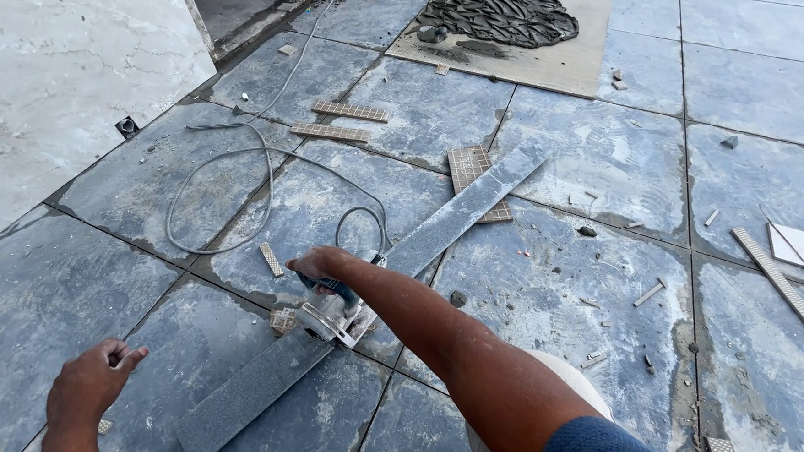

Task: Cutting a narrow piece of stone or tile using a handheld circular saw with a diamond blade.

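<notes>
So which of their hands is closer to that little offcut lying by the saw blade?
The right. The right hand grips the corded cutter on the long tile strip, just above and right of the small offcut. The left hand hangs well off to the left, holding nothing.

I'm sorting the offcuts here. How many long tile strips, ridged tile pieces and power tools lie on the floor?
Long grey tile strips: 2, the tile strip under the cutter and the strip at the right edge
Ridged tile pieces: 3, two bars and one square piece
Power tools: 1, the cutter, held by the right hand
Total: 6
</notes>
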